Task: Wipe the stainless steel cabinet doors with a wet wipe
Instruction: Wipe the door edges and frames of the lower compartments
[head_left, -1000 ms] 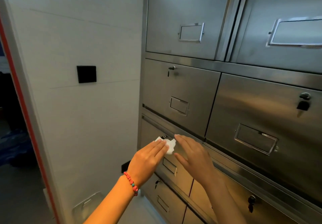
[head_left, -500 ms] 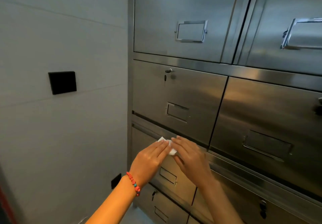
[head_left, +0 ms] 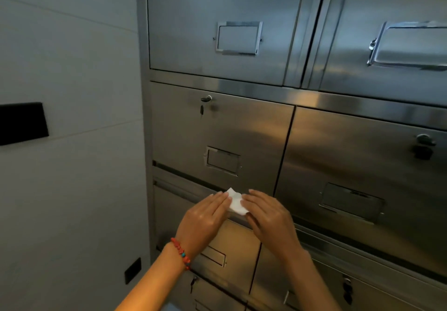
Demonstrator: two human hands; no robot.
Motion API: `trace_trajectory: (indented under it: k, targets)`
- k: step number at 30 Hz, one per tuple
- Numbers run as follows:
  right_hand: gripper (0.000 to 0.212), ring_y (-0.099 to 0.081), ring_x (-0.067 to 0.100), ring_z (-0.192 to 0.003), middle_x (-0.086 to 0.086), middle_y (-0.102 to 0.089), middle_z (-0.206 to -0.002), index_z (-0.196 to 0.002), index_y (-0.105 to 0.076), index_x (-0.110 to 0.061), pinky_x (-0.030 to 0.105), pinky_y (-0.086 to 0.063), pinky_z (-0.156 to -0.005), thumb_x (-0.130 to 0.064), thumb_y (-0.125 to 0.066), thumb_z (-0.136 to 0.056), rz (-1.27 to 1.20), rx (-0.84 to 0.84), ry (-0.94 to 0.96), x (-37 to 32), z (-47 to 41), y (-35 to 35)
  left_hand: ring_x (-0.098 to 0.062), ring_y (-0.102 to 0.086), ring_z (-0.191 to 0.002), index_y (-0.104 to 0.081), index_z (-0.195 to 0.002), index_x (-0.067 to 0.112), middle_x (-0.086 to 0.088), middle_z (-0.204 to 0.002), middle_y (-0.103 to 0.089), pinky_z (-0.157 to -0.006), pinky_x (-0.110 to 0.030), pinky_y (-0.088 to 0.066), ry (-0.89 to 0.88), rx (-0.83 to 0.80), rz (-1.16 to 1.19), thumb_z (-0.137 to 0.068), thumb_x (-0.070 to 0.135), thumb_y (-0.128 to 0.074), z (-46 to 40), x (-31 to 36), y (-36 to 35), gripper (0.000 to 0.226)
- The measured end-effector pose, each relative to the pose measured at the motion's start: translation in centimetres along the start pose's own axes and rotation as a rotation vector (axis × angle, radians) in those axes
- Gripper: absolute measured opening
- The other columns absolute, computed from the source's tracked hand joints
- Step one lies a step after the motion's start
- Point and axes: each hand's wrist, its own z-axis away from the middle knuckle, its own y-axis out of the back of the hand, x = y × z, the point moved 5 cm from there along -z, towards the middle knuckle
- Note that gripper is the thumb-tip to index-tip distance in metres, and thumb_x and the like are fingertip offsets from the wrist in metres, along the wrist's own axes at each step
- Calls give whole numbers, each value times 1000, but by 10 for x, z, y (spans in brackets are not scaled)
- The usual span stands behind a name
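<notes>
A small folded white wet wipe (head_left: 235, 203) sits between my two hands in front of the stainless steel cabinet. My left hand (head_left: 205, 223), with a red bead bracelet on its wrist, pinches the wipe's left edge. My right hand (head_left: 268, 218) pinches its right edge; both thumbs are hidden underneath. The hands hover at the seam between the middle left door (head_left: 249, 127), which has a key in its lock (head_left: 206, 99), and the lower left door (head_left: 237, 240). The middle right door (head_left: 362, 156) lies to the right.
A white tiled wall (head_left: 72, 64) stands at the left with a black square plate (head_left: 23, 123) and a small black socket (head_left: 133, 270) low down. Two upper doors carry chrome label frames (head_left: 238, 37). Keys hang in more locks (head_left: 423, 146) at the right.
My right hand has closed in and taken the wipe's right edge, so both hands hold it. The view has swung right, and the doorway at the left is out of sight.
</notes>
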Motion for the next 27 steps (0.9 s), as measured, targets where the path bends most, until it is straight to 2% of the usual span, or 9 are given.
trace_trajectory:
  k: [3, 12, 23, 27]
  targets:
    - [41, -69, 22, -95, 8, -73, -97, -91, -74, -7, 38, -56, -79, -8, -90, -54, 10, 4, -5, 19, -3, -1, -21, -70, -90, -72, -96, 2, -14, -98, -71, -81, -32, -53, -15, -35, 50, -47, 14, -92, -14, -1, -19, 54]
    - [36, -66, 23, -102, 8, -71, -104, -95, -74, -6, 37, -54, -87, -7, -86, -61, 26, 34, -18, 75, -9, 4, -23, -70, -89, -72, -95, -2, -17, -98, -71, -73, -36, -58, -80, 26, 165, -45, 6, -92, -70, 7, -62, 54]
    - [37, -61, 21, -111, 8, -68, -112, -105, -71, -4, 35, -50, -93, -3, -81, -69, -2, 143, -34, 117, -28, 15, -21, -69, -92, -72, -96, 1, -15, -99, -71, -78, -35, -57, -154, 152, 286, -58, 8, -85, -121, 6, -89, 41]
    - [26, -62, 22, -109, 9, -69, -111, -105, -71, -4, 36, -52, -91, -13, -66, -81, 60, 192, -31, 124, -42, 18, -23, -69, -92, -71, -96, 0, -16, -99, -70, -78, -36, -57, -186, 213, 309, -69, 10, -70, -140, -3, -93, 29]
